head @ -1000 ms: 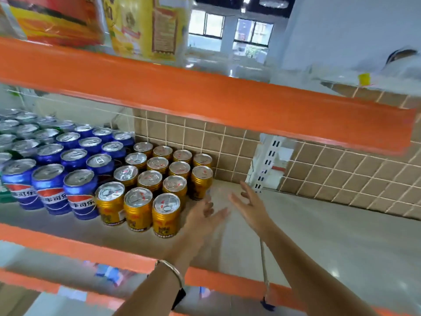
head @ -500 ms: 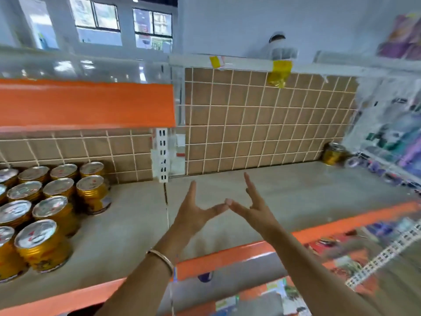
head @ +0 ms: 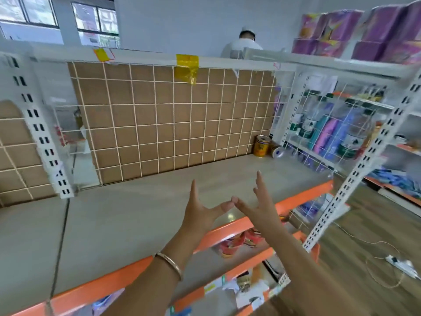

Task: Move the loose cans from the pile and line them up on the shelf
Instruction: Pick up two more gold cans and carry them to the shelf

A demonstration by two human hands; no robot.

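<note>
My left hand [head: 200, 213] and my right hand [head: 259, 206] are stretched out side by side above the grey shelf [head: 136, 215], fingers spread, thumb tips almost touching, both holding nothing. A gold can [head: 262, 146] stands upright in the far right corner of the shelf, against the brown gridded back panel [head: 173, 119]. A second can [head: 278, 151] lies on its side just right of it, its silver end facing me. The lined-up cans from before are out of view to the left.
A white wire side panel [head: 319, 133] closes the shelf's right end, with bottles and packets behind it. The orange shelf lip [head: 227, 231] runs along the front. A slotted white upright [head: 364, 165] stands at right. A person in white is beyond the shelving.
The view has swung right along the shelf. The rows of gold and blue cans have left the frame and the two cans in the far right corner have come closer. Both hands stay empty.
</note>
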